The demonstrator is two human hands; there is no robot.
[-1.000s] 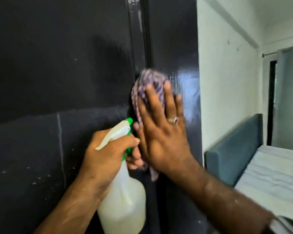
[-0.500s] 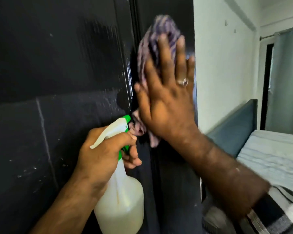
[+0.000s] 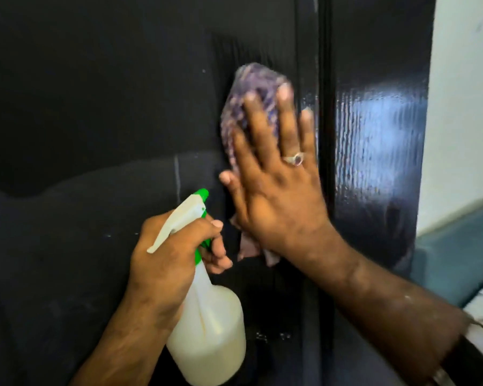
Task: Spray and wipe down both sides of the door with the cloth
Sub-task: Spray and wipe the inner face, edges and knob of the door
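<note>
A glossy black door (image 3: pixel 95 107) fills the left and middle of the view. My right hand (image 3: pixel 276 185) lies flat with straight fingers on a purple patterned cloth (image 3: pixel 251 87), pressing it against the door just left of the vertical gap at the frame. Cloth ends hang out below the palm. My left hand (image 3: pixel 173 252) grips the neck of a white spray bottle (image 3: pixel 209 330) with a green nozzle (image 3: pixel 201 195), held low and left of the cloth, nozzle pointing up at the door.
A shiny black door frame (image 3: pixel 379 135) stands right of the gap, with wet streaks on it. Beyond it are a white wall (image 3: pixel 463 107) and a blue-grey headboard (image 3: pixel 457 260) at the lower right.
The right hand and cloth slid up the frame, then came down and left onto the door panel. The left hand kept the bottle about where it was.
</note>
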